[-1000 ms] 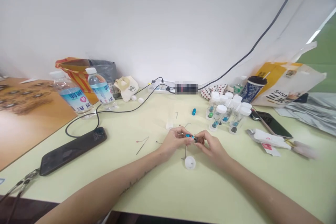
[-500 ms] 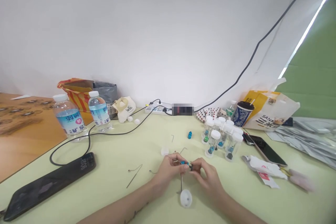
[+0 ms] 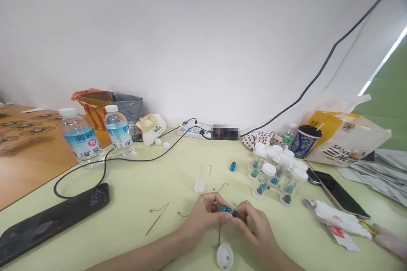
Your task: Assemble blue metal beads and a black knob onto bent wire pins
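Between my hands is a small shiny blue piece (image 3: 224,208), with a dark bit at its right end. My left hand (image 3: 206,216) is closed, pinching the blue piece between thumb and fingers. My right hand (image 3: 252,222) is also closed, its fingertips at the dark end; the fingers partly hide it. Below them a thin metal rod (image 3: 219,235) points down toward a round white cap (image 3: 224,257) on the table. Left of my hands lie thin bent metal wires (image 3: 158,218). Beyond them stands a clear tube (image 3: 199,186), and another blue piece (image 3: 233,166) lies farther back.
Several white-capped clear vials (image 3: 269,171) stand at the right, holding coloured pieces. A black phone (image 3: 57,224) lies at left near two water bottles (image 3: 81,137). At right are another phone (image 3: 341,194), a torn white wrapper (image 3: 337,216) and a patterned cup (image 3: 305,142). A power strip (image 3: 192,132) sits by the wall.
The view has shifted slightly, so the table things appear displaced. Both hands remain together at the blue piece, which sits slightly lower in the picture.
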{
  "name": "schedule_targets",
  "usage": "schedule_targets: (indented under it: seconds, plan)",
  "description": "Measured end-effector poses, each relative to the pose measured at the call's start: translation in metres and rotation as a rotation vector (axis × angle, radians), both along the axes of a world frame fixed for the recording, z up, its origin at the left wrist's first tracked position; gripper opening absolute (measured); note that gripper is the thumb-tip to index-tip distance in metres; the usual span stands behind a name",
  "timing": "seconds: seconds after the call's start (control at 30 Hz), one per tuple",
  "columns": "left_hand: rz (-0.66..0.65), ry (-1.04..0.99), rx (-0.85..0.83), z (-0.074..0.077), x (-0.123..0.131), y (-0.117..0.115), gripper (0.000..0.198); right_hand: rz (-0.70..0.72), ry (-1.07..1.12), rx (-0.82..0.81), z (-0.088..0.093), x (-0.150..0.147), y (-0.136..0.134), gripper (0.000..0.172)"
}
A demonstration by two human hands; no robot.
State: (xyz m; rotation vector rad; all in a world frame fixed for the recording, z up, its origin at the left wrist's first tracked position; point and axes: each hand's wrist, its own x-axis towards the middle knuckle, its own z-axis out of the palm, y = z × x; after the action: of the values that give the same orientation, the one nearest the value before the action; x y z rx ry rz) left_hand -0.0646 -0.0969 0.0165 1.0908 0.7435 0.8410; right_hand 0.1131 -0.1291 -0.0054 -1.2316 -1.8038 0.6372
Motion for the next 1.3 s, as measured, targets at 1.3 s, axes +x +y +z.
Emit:
schedule_targets:
  seconds: [1.3]
  plan:
    - [-0.202, -0.012, -0.017, -0.004, 0.0, 0.003, 0.023, 0.139, -0.115, 0.218, 0.014, 0.016, -0.012, 0.015]
